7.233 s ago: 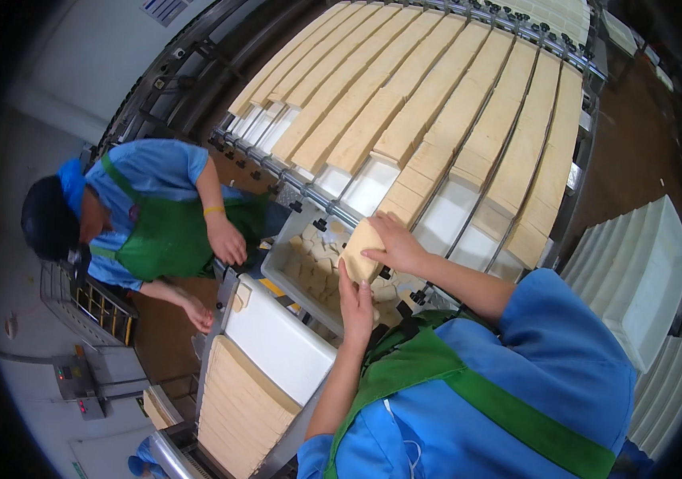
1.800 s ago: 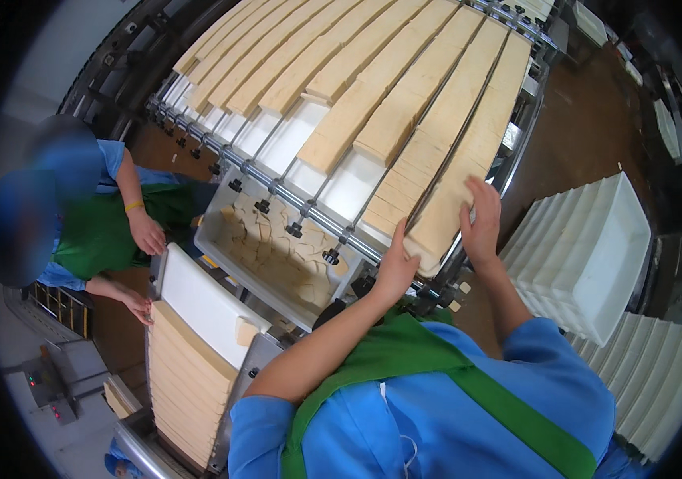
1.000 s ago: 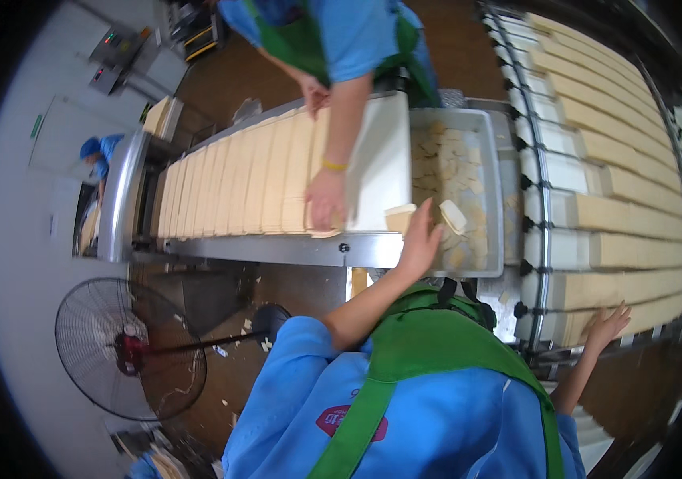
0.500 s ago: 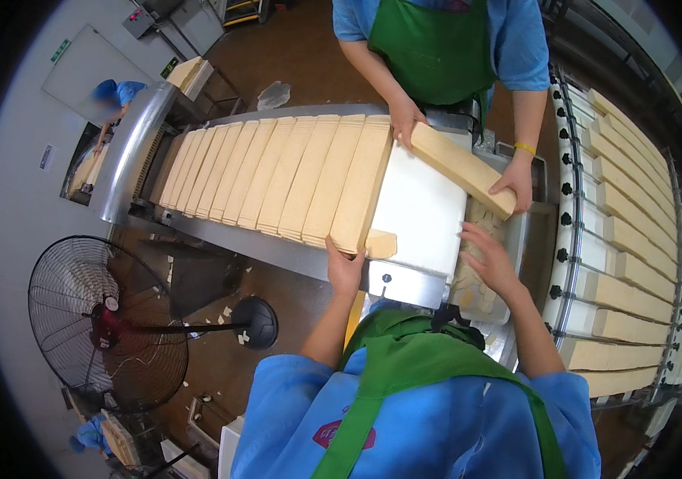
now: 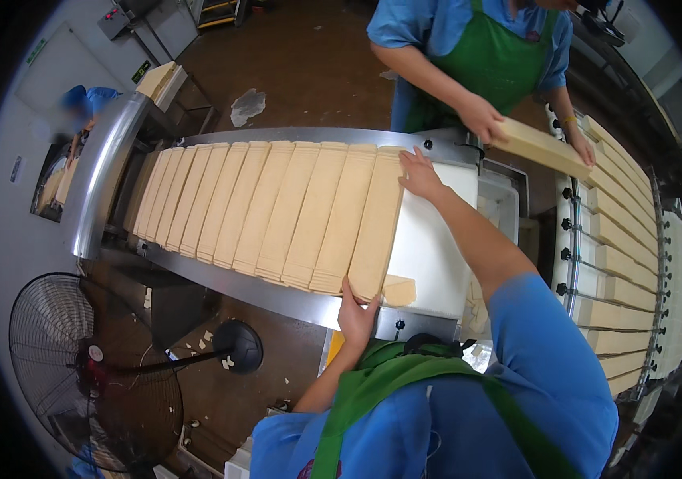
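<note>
A row of long stacks of thin, pale yellow, dough-like sheets [image 5: 269,215] lies across a white belt [image 5: 433,239]. My left hand [image 5: 357,313] grips the near end of the rightmost stack [image 5: 374,227], thumb and fingers around its edge. At the far end of that stack, my right hand [image 5: 421,174] has its fingers on the corner, my arm stretched over the belt. A loose scrap of sheet [image 5: 399,291] lies beside the near end. Across the belt, a co-worker holds another long stack [image 5: 545,148] in both hands.
To the right, a second conveyor [image 5: 588,271] with black knobs carries several spaced stacks. A pale bin [image 5: 501,199] stands between the conveyors. A floor fan [image 5: 93,375] is at lower left, with scraps on the floor. A metal hood [image 5: 105,176] covers the belt's left end.
My right hand has reached from the near side to the far end of the rightmost stack. The co-worker has carried the other stack right, toward the second conveyor.
</note>
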### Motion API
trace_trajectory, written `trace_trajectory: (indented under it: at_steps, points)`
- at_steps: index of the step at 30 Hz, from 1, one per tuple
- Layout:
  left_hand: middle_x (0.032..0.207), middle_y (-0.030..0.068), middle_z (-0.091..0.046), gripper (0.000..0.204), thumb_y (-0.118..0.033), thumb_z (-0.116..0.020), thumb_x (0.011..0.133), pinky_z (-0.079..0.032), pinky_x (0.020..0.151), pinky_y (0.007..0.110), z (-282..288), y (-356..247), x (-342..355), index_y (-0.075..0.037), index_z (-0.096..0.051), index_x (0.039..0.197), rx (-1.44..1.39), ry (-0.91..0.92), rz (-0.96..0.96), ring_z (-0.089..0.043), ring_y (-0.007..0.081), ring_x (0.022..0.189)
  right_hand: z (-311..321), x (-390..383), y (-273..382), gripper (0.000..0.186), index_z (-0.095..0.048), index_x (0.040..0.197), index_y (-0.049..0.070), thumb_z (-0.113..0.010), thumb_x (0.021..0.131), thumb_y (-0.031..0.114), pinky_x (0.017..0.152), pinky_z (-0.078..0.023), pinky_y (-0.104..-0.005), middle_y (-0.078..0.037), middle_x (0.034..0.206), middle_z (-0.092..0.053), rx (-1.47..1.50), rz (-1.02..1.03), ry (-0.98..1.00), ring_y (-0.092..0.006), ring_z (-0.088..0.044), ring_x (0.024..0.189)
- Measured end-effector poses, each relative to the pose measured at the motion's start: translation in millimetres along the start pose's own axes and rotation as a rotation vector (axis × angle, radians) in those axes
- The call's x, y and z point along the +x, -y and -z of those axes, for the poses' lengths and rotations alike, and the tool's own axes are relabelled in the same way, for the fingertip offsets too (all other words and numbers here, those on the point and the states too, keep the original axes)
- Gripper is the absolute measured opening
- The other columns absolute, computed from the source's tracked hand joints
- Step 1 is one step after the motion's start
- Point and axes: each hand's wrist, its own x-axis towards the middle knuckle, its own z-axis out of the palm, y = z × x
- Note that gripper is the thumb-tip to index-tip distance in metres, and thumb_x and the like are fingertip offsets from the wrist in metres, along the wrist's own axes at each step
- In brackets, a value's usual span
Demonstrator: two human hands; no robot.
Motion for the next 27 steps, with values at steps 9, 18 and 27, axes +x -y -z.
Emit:
trace_trajectory:
  at_steps: [9,18,27]
  points:
    - [0.072,0.0189,-0.064,0.087,-0.027,-0.076,0.071,-0.049,0.059,0.04,8.2,-4.3,20.5,0.001,-0.028,0.138,0.092,0.175,-0.058,-0.063,0.0338,0.066,-15.5,24.6,0.8,0.054,-0.048,0.127,0.007,-0.06,0.077,0.026,0.101,-0.032,-0.0505,-0.012,0.126,-0.051,-0.049,-0.107,0.024,-0.0313,-0.034,0.128]
    - [0.108,0.0376,-0.049,0.094,-0.027,-0.075,0.073,-0.048,0.08,0.047,-5.7,-14.3,34.8,-0.003,-0.017,0.143,0.46,0.446,-0.368,-0.056,0.0479,0.092,-6.2,-143.4,-125.4,0.065,-0.049,0.119,0.008,-0.078,0.065,0.03,0.088,-0.045,-0.0398,-0.017,0.105,-0.059,0.341,-0.413,-0.331,-0.0355,-0.056,0.098]
    - [0.109,0.0337,-0.045,0.095,-0.025,-0.081,0.062,-0.046,0.084,0.048,-35.1,-52.0,47.0,-0.009,-0.026,0.138,0.61,0.334,-0.454,-0.052,0.0486,0.097,9.2,-309.0,-75.8,0.107,-0.03,0.141,0.017,-0.086,0.051,0.032,0.092,-0.044,-0.0417,-0.024,0.123,-0.046,0.31,-0.503,-0.146,-0.0384,-0.052,0.108]
